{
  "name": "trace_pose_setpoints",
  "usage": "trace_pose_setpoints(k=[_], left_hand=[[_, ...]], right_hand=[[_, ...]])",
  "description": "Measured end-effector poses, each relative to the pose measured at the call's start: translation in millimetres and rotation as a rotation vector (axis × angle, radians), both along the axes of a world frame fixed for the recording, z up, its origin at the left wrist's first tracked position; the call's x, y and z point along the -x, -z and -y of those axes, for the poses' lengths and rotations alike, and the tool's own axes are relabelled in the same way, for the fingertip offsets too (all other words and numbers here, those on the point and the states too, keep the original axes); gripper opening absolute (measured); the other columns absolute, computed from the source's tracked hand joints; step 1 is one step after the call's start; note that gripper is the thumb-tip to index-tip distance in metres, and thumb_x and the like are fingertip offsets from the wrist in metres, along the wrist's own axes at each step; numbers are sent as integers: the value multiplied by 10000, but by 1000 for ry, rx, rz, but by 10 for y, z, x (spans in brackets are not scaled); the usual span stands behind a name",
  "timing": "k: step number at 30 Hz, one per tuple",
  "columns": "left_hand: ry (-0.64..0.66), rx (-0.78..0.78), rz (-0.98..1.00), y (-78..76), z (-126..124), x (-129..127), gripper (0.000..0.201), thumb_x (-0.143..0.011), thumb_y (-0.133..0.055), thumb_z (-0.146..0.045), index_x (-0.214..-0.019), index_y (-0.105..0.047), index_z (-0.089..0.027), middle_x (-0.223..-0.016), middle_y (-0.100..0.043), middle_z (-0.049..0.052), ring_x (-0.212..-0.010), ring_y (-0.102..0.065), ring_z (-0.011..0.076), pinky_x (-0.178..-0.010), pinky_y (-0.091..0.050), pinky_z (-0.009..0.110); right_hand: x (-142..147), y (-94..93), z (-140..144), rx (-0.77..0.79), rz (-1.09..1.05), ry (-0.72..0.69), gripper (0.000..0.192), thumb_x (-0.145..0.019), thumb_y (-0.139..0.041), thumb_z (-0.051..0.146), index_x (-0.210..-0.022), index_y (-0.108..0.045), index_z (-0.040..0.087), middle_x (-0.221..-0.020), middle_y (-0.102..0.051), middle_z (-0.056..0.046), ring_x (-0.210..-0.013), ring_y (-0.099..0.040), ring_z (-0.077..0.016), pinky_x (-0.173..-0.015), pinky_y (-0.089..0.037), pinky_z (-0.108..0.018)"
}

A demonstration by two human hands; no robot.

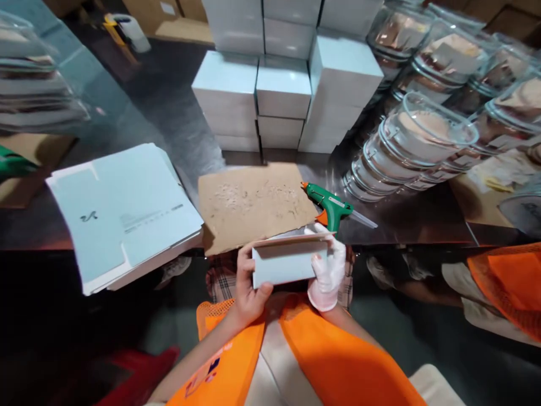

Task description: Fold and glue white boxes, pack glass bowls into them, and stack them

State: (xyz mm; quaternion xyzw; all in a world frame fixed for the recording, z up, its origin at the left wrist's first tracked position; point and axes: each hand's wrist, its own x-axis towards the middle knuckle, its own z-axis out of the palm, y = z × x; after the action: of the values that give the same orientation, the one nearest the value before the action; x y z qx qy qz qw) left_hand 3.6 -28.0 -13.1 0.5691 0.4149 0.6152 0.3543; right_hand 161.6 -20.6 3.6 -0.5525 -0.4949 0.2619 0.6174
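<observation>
White carton (287, 266), being held at the near edge of the tabletop (416, 223). The bare left hand (248, 293) is pinching its left end, thumb on the near face; the white-gloved right hand (329, 276) is gripping the right end. Steady handling is likely calling for even, light pressure at both ends, lest the card buckle. The long axis is running left to right, roughly parallel to that edge, the light face pointing back toward the orange vest (338, 355). Beyond, a cardboard sheet (253, 204) is lying flat, with a green glue gun (333, 207) resting at its right and white boxes (283, 102) standing behind.
</observation>
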Motion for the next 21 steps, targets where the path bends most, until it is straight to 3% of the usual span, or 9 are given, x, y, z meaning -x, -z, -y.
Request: trace_pose_setpoints(k=[3, 6, 9, 11, 13, 14, 16, 19, 21], left_hand=[[96, -243, -91, -134, -34, 79, 530, -981, -719, -479, -1430, -448, -403, -1438, -608, 118, -1318, -645, 296, -1054, -561, 508], [162, -305, -385, -158, -40, 367, 409, -934, -803, -366, -1301, -632, -310, -1380, -654, 125, -1226, -707, 280, -929, -617, 385], [-12, -277, -477, -58, -12, 684, 296, -877, -862, -326, -1128, -727, -246, -1218, -701, 93, -1049, -745, 234, -812, -615, 308], [-158, -218, -447, 27, -6, 811, 321, -832, -901, -355, -1083, -747, -226, -1150, -707, 80, -976, -736, 221, -796, -612, 316], [-223, -156, -396, 86, -25, 851, 367, -793, -924, -410, -1054, -755, -215, -1128, -710, 80, -968, -726, 227, -809, -618, 343], [-234, -124, -372, 100, -42, 843, 387, -783, -926, -438, -1048, -754, -214, -1121, -710, 80, -987, -722, 234, -829, -622, 359], [-243, -71, -328, 106, -86, 793, 408, -789, -912, -488, -1047, -748, -217, -1083, -709, 70, -1047, -709, 246, -873, -623, 378], [-248, -51, -275, 81, -154, 688, 405, -818, -886, -521, -1051, -735, -227, -1041, -701, 54, -1130, -681, 255, -908, -614, 379], [-257, -100, -243, 54, -197, 615, 379, -827, -885, -506, -1048, -734, -237, -1026, -695, 39, -1130, -671, 243, -920, -598, 363]], right_hand=[[-37, -27, 17, -2, -108, 30, 579, -950, -635, 471, -1453, -397, 311, -1438, -648, -150, -1163, -748, -288, -955, -623, -479], [-343, -90, 9, 119, -89, -55, 486, -965, -648, 470, -1398, -501, 305, -1400, -682, -120, -1101, -760, -260, -943, -614, -431], [-786, -206, -185, 288, 318, 76, 417, -984, -580, 576, -1180, -678, 221, -1207, -754, -139, -1072, -738, -289, -988, -573, -457], [-1004, -282, -420, 541, 650, 204, 498, -948, -589, 635, -1124, -722, 188, -1155, -763, -170, -1114, -713, -341, -1015, -542, -498], [-1106, -329, -676, 836, 818, 179, 521, -897, -661, 631, -1146, -737, 180, -1188, -765, -185, -1157, -708, -374, -1021, -529, -499], [-1124, -340, -791, 933, 810, 140, 488, -864, -716, 590, -1129, -743, 183, -1193, -770, -182, -1177, -708, -380, -1028, -523, -488], [-1133, -340, -968, 985, 661, 106, 360, -765, -813, 454, -996, -751, 186, -1119, -791, -166, -1192, -712, -388, -1037, -514, -464], [-1137, -301, -1072, 907, 389, 120, 221, -636, -839, 312, -758, -690, 202, -908, -793, -126, -1113, -741, -382, -971, -550, -431], [-1109, -268, -1052, 846, 266, 106, 196, -673, -790, 347, -710, -646, 219, -808, -774, -92, -954, -773, -330, -849, -598, -395]])
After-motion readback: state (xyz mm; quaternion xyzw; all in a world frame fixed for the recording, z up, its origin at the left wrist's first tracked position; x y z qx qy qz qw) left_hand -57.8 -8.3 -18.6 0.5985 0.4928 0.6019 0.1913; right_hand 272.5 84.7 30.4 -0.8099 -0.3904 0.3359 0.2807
